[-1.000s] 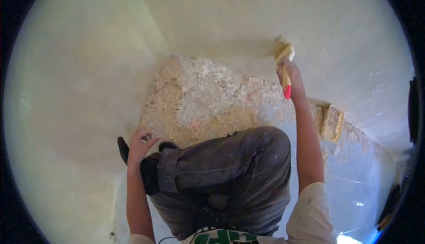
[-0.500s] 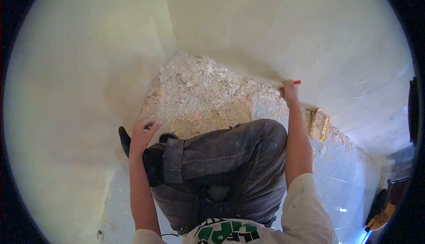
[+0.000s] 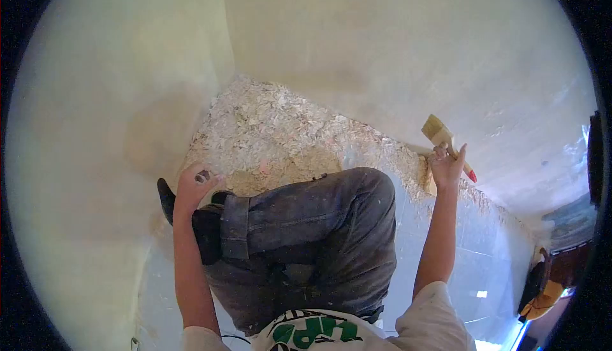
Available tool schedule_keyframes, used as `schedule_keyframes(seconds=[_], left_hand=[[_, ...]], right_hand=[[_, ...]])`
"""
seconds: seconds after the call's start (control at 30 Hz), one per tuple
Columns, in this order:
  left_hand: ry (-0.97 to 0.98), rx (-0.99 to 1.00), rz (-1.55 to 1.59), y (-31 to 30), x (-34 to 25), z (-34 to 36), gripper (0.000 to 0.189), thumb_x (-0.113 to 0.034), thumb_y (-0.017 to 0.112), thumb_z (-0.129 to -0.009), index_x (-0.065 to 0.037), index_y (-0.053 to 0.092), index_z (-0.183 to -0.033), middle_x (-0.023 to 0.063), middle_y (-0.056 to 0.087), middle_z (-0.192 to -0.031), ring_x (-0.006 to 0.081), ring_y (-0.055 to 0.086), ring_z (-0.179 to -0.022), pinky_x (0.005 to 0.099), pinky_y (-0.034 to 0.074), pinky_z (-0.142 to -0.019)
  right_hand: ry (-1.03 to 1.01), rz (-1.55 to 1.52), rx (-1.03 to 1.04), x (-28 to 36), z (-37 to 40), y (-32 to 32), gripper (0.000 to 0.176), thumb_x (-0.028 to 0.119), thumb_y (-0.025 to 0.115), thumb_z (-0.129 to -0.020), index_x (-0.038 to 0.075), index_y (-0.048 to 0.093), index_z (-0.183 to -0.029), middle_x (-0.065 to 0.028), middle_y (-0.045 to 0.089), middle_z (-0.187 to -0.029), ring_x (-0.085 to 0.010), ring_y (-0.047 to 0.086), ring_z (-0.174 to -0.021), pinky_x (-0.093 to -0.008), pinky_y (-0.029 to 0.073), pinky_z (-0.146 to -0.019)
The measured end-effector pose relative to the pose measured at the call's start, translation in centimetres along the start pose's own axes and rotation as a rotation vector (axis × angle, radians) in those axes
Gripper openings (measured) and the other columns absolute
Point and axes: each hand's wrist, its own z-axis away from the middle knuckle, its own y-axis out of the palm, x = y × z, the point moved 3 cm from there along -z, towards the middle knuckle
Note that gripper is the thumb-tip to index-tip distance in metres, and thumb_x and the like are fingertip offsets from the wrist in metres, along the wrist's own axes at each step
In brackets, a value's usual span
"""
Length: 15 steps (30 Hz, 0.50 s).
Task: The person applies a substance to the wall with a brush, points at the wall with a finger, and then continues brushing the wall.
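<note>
While the right grip (image 3: 449, 169) clamps the brush's handle (image 3: 469, 170), its bristles (image 3: 434, 127) jut out beyond the hand.

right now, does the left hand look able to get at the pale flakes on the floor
Probably yes: the left hand is close beside the pale flakes, with nothing visible between them, and the bent leg lies nearer the body.

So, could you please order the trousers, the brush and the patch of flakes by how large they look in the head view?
1. Trousers, helped by being nearer the camera
2. Patch of flakes
3. Brush in the right hand
</note>
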Motion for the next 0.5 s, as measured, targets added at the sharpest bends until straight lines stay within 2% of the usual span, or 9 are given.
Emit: schedule_keyframes(seconds=[0.07,0.17,0.23,0.3,0.37,0.43,0.47,0.5], left_hand=[[0.005,0.058,-0.025,0.3,0.4,-0.4,0.023,-0.022,0.080,-0.072,-0.006,0.066,-0.081,0.0019,0.059,-0.077,0.0129,0.054,-0.070,0.0288,0.043,-0.065],[-0.008,0.036,-0.054,0.5,-0.1,-0.2,0.023,-0.020,0.081,-0.071,-0.007,0.064,-0.078,0.0017,0.059,-0.076,0.0128,0.055,-0.071,0.0289,0.043,-0.065],[0.015,0.029,-0.058,0.6,0.3,-0.4,0.024,-0.020,0.081,-0.070,-0.006,0.062,-0.077,0.0016,0.059,-0.076,0.0127,0.055,-0.071,0.0290,0.043,-0.065],[0.036,0.023,-0.062,0.6,0.7,-0.5,0.025,-0.019,0.082,-0.070,-0.006,0.061,-0.075,0.0015,0.059,-0.075,0.0126,0.056,-0.071,0.0291,0.043,-0.065],[-0.034,0.059,-0.090,0.7,1.0,-0.6,0.027,-0.021,0.082,-0.069,-0.005,0.061,-0.075,0.0021,0.060,-0.074,0.0131,0.056,-0.070,0.0290,0.044,-0.065],[-0.050,0.051,-0.124,0.8,0.7,-0.5,0.027,-0.021,0.082,-0.069,-0.005,0.061,-0.075,0.0027,0.061,-0.075,0.0134,0.057,-0.070,0.0289,0.044,-0.064],[-0.069,0.041,-0.147,0.8,0.6,-0.6,0.028,-0.022,0.082,-0.068,-0.005,0.061,-0.075,0.0033,0.061,-0.075,0.0137,0.057,-0.070,0.0288,0.044,-0.064],[-0.070,0.047,-0.160,0.9,0.8,-0.8,0.028,-0.022,0.082,-0.068,-0.005,0.061,-0.075,0.0033,0.061,-0.075,0.0137,0.057,-0.070,0.0288,0.044,-0.064]], right_hand=[[-0.079,-0.024,-0.035,0.2,0.7,0.1,0.057,0.055,0.046,-0.095,-0.001,0.055,-0.106,-0.0098,0.058,-0.081,-0.0154,0.049,-0.065,-0.0245,0.041,-0.056],[-0.125,0.109,-0.166,-0.6,0.1,-2.4,0.050,0.050,0.045,-0.097,0.002,0.056,-0.106,-0.0079,0.057,-0.082,-0.0156,0.049,-0.065,-0.0243,0.042,-0.057],[-0.199,0.617,-0.061,-2.7,-1.8,-5.1,0.035,0.040,0.048,-0.098,0.007,0.058,-0.103,-0.0067,0.059,-0.085,-0.0156,0.053,-0.067,-0.0257,0.044,-0.058],[-0.299,0.800,-0.117,-6.6,-1.9,-4.9,0.021,0.026,0.050,-0.097,0.009,0.059,-0.104,-0.0095,0.061,-0.088,-0.0202,0.058,-0.070,-0.0271,0.046,-0.057],[-0.693,1.329,0.269,-9.6,-4.0,-6.8,0.028,0.031,0.055,-0.093,0.006,0.059,-0.103,-0.0088,0.060,-0.081,-0.0194,0.058,-0.069,-0.0284,0.047,-0.060],[-0.651,1.582,0.382,-11.2,-3.1,-2.7,0.025,0.026,0.060,-0.089,0.007,0.059,-0.105,-0.0152,0.060,-0.083,-0.0303,0.062,-0.076,-0.0382,0.050,-0.065],[-0.646,1.571,0.374,-11.8,-4.0,-2.3,0.025,0.026,0.060,-0.089,0.007,0.059,-0.105,-0.0152,0.060,-0.083,-0.0303,0.062,-0.076,-0.0382,0.050,-0.065],[-0.598,1.731,0.503,-12.7,-5.1,-1.9,0.026,0.026,0.061,-0.086,0.007,0.059,-0.105,-0.0175,0.059,-0.084,-0.0342,0.061,-0.079,-0.0421,0.050,-0.069]])
